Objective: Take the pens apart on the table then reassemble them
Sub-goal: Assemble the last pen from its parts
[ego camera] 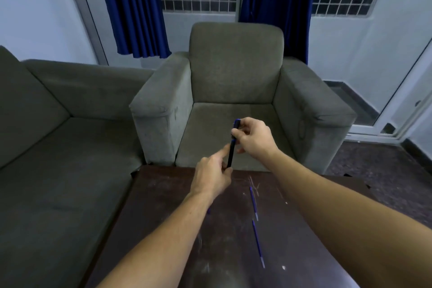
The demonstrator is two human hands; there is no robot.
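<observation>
Two hands grasp one dark blue pen [233, 147] above the far edge of the table [152, 199], its long axis running near to far, the left hand [210, 180] pinching its near end and the right hand [253, 138] gripping its far end.

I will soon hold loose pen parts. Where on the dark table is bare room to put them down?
On the dark brown wooden table, bare wood lies between its left edge and the left forearm, and another strip between the thin blue far refill, the near refill and the right forearm. The middle, where both refills lie end to end, is crowded.
</observation>
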